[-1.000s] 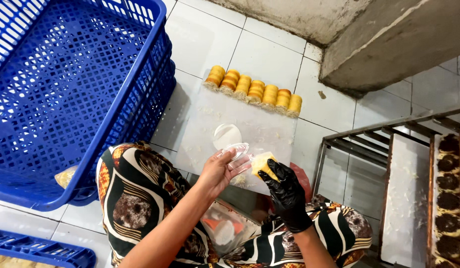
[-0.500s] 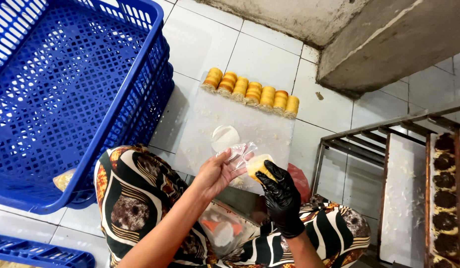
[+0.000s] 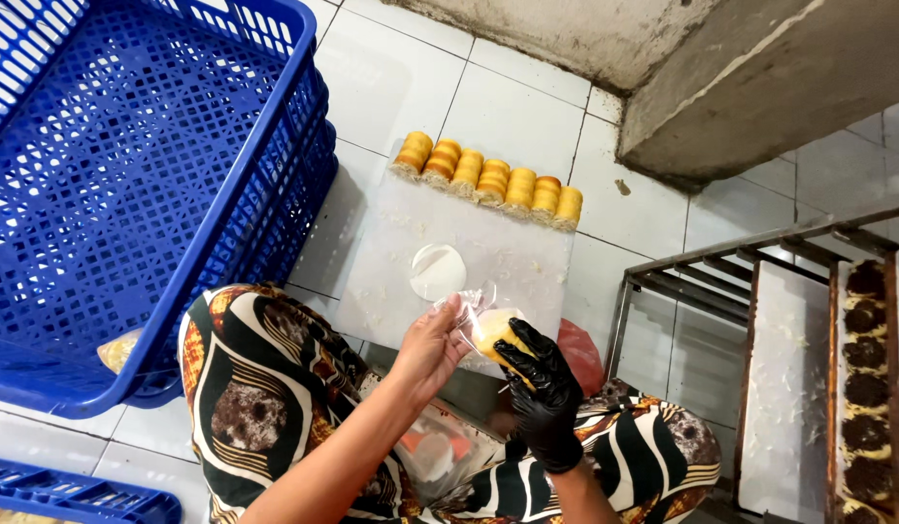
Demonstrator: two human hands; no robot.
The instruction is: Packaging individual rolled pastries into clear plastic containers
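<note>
My left hand [image 3: 432, 345] is bare and pinches the edge of a small clear plastic bag [image 3: 466, 309]. My right hand [image 3: 539, 380] wears a black glove and grips a yellow round cake [image 3: 494, 328] that sits partly inside the bag. Both hands are held over my lap, above a clear plastic sheet [image 3: 469, 243] spread on the white tiled floor. A row of several yellow round cakes [image 3: 488, 180] lines the sheet's far edge. A white round disc [image 3: 438, 271] lies on the sheet just beyond my hands.
A big blue plastic crate [image 3: 129, 175] stands tilted at the left, with another blue crate [image 3: 71, 495] at the bottom left. A metal rack [image 3: 721, 291] at the right holds a tray of dark-topped cakes [image 3: 867, 378]. A concrete ledge [image 3: 760, 78] is at the top right.
Both hands have stayed over the lap and closed in on each other. The yellow cake has gone further into the clear bag.
</note>
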